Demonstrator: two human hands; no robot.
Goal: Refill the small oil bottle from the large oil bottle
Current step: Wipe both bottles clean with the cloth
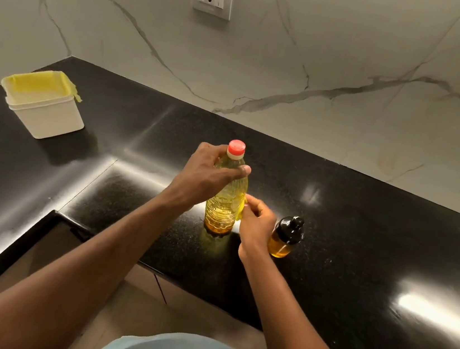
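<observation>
Nearest, the small bottle (pixel 285 237) is standing capped on the desk (pixel 359 250), just beside the right hand (pixel 257 222), whose fingers are pinching something yellow at the big bottle (pixel 227 197). The left hand (pixel 208 174) is clamping that bottle's shoulder. Both caps are on, so uncapping probably comes next.

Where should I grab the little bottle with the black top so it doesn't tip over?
Hold the small oil bottle around its round amber glass body, below the black cap. Come from its right side, since the right hand and the large oil bottle crowd its left. It stands upright, so a sideways wrap probably suits it.
</observation>
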